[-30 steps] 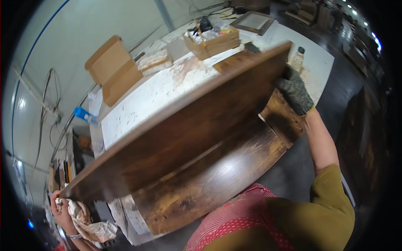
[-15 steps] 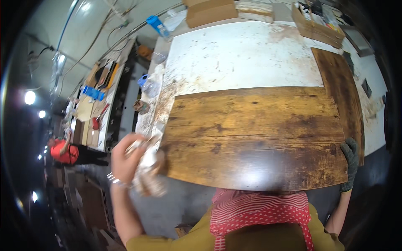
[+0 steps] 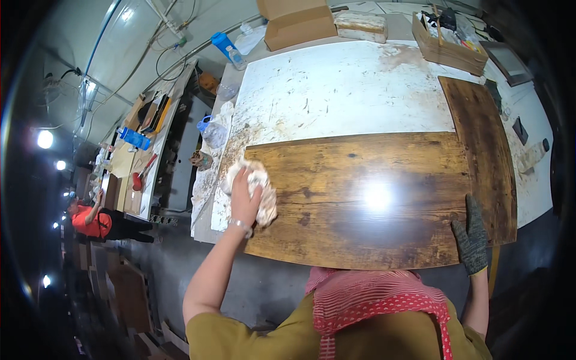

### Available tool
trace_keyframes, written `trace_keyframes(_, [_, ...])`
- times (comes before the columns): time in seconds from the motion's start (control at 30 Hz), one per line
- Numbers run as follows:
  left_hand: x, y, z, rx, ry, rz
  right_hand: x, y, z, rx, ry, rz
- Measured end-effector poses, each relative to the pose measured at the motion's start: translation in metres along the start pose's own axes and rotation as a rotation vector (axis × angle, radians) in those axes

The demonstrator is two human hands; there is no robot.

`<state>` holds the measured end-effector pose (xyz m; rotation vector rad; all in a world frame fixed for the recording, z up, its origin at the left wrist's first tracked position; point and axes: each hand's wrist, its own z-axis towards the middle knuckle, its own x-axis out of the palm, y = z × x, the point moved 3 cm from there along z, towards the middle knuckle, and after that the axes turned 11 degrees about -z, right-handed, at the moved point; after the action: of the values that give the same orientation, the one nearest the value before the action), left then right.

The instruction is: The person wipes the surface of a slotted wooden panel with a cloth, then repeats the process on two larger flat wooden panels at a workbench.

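Observation:
My bare left hand (image 3: 243, 201), a bracelet at its wrist, is closed on a crumpled white-and-brown rag (image 3: 267, 207). The rag lies over the left edge of a brown wood-grain board (image 3: 336, 210), which rests on the worktable. At the board's right edge is my right hand (image 3: 472, 237) in a dark grey-green glove. Its fingers are stretched out and the thumb stands apart, resting on the board. A second, narrower wood-grain board (image 3: 489, 150) lies beyond that edge. Bright lamp glare shines on the first board's surface.
The white, stained worktable (image 3: 336, 84) bears an open cardboard box (image 3: 300, 27), a box of tools (image 3: 450, 48) and a white block (image 3: 362, 27) at its far side. Plastic bottles (image 3: 213, 132) line its left side. A person in red (image 3: 93, 222) stands by another bench on the left.
My left hand has moved right with the rag, from beside the board onto its left edge. My right hand, earlier around the right edge, now has its fingers straighter and thumb on top.

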<state>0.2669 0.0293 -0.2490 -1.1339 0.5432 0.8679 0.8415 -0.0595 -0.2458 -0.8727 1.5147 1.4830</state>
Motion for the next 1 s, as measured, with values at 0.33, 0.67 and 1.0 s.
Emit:
trace_keyframes(0.33, [0.238, -0.349, -0.025, 0.968, 0.9, -0.534, 0.024, -0.058, 0.013, 0.239, -0.29, 0.339])
trace_keyframes(0.67, [0.02, -0.126, 0.009, -0.319, 0.572, -0.582, 0.001, -0.052, -0.006, 0.437, -0.199, 0.665])
trace_keyframes(1.0, [-0.088, 0.018, -0.014, -0.789, 0.461, 0.045, -0.012, 0.001, 0.007, 0.165, -0.009, -0.153])
